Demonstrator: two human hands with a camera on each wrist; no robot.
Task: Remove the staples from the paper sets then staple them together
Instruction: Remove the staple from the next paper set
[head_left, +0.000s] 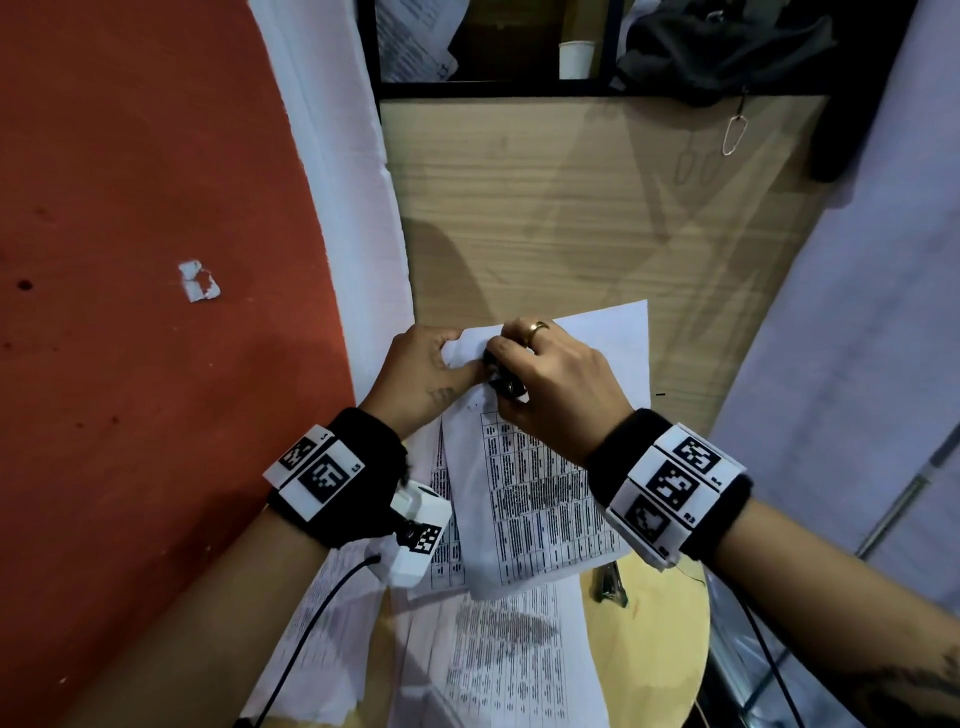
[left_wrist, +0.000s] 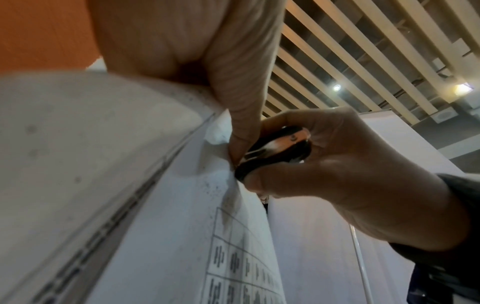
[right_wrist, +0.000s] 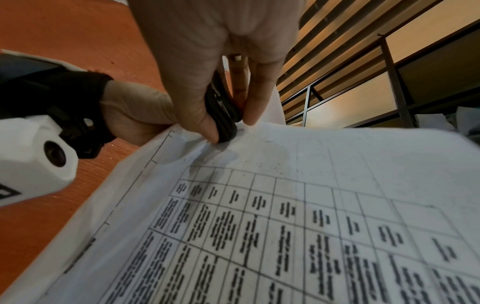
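A stapled paper set (head_left: 530, 493) printed with a table is held up in front of me. My left hand (head_left: 431, 364) pinches its crumpled top-left corner (left_wrist: 218, 133) between thumb and fingers. My right hand (head_left: 556, 369) grips a black staple remover (head_left: 501, 382) between thumb and fingers, its nose pressed against that same corner beside my left thumb (left_wrist: 241, 123). In the right wrist view the staple remover (right_wrist: 223, 111) touches the sheet (right_wrist: 285, 205) just above the printed grid. The staple itself is hidden under the tool.
More printed sheets (head_left: 498, 665) lie on a round yellow table (head_left: 665, 649), with a stapler (head_left: 610, 579) to their right. An orange wall (head_left: 156, 260) is on the left, and a wooden panel (head_left: 571, 208) ahead carries a shelf with a paper cup (head_left: 575, 58).
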